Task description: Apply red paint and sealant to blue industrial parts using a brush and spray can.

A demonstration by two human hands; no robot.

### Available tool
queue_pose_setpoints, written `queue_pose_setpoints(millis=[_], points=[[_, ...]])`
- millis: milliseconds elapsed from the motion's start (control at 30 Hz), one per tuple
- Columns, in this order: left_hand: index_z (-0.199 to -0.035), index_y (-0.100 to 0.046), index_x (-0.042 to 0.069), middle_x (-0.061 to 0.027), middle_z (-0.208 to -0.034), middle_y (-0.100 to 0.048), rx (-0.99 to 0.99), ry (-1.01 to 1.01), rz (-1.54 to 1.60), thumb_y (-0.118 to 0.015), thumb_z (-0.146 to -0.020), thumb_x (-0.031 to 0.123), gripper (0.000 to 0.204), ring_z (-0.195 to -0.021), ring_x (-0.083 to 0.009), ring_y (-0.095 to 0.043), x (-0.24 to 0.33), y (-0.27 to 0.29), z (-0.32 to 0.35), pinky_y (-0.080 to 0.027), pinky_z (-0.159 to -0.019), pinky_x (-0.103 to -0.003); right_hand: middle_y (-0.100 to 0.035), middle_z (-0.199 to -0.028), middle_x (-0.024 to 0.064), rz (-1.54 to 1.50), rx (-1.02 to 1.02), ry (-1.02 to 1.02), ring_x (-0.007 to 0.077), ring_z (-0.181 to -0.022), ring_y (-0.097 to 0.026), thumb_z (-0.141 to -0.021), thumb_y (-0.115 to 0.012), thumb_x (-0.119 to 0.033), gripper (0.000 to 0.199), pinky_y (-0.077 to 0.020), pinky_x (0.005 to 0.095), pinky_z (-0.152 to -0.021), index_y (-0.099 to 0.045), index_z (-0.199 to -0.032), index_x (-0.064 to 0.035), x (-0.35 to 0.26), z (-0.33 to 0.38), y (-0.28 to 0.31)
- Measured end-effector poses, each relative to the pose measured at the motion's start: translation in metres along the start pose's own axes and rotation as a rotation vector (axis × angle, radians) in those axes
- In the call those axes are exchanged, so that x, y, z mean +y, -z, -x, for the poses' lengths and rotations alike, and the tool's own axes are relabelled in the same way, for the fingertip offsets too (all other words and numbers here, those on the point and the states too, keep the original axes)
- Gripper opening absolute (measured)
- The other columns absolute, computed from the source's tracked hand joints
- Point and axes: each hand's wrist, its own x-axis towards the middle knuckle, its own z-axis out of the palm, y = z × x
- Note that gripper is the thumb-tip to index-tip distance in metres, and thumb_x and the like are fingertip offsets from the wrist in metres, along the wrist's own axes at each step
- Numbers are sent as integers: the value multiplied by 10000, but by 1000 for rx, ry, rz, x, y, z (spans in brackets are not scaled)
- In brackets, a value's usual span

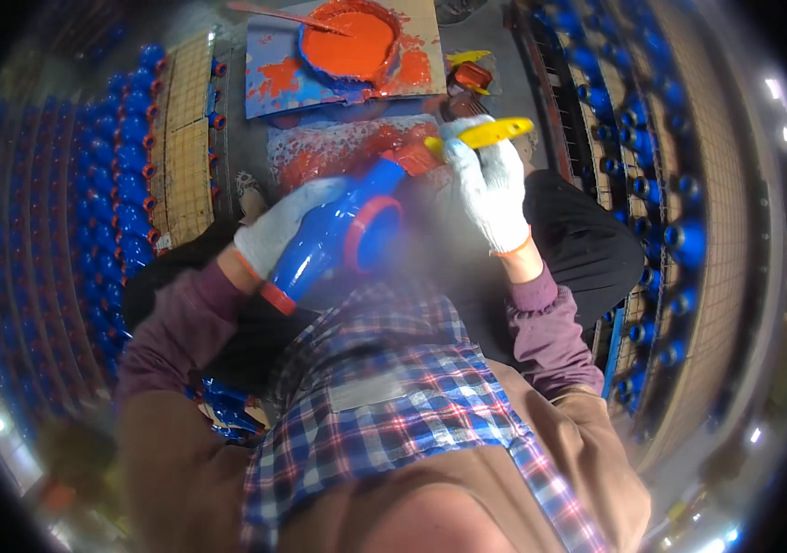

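A flat sheet of cardboard [343,69] lies beyond the blue valve body [349,235], smeared blue and orange, and a round blue pan of orange paint [352,44] sits on it with a stir stick [273,14] resting over its rim. No label or sign can be made out anywhere. Between the cardboard and the valve body lies a crumpled, paint-stained sheet [338,147]. To the left and right of the valve body stand racks of blue valve parts [121,194] with orange-tipped ends, blurred and bent by the lens — single pieces are hard to tell apart.

The left hand [283,226], in a white glove, is wrapped around the valve body's lower side, holding it tilted across the lap. The right hand [490,184], also gloved, is closed on the yellow handle of a paintbrush [476,136]; its bristles meet the valve body's orange end [416,157]. The valve body's near end is partly covered by the plaid shirt [393,387] — its full shape stays unclear.
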Motion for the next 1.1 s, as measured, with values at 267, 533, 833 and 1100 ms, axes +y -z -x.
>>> queue_pose_setpoints(millis=[267,533,833,1100], points=[[-1489,-394,19,-254,-1339,-544,5,87,1793,-555,-1019,444,654,-918,-380,-666,-29,-63,8,-594,-446,-398,-650,-1137,81,-395,166,-174,168,-976,-644,-946,-638,6,197,-519,294,-880,-655,-1143,4,-3,13,2],[-1480,-381,45,-174,-1263,-479,-551,-214,1819,-576,-1025,381,599,-742,-320,-620,20,-74,-8,-578,-460,-425,-669,-1218,131,-867,225,-250,194,-967,-676,-993,-669,-99,338,-561,315,-899,-580,-1303,1,10,12,-27],[-1576,-283,73,-251,-1489,-460,-247,-221,1120,-913,-664,548,1206,-1286,-440,-550,0,-25,3,-514,-1048,-570,-668,-1116,133,-509,202,-114,193,-904,-667,-930,-677,-46,240,-539,291,-789,-653,-1156,32,-16,12,15],[-1619,-228,35,-168,-1603,-364,-136,-413,299,-928,-700,406,1213,-1462,-331,-393,-8,19,18,-329,-1202,-493,-658,-1048,106,-383,78,-66,190,-833,-696,-892,-698,-56,184,-546,284,-736,-681,-1054,30,-60,-2,38]])
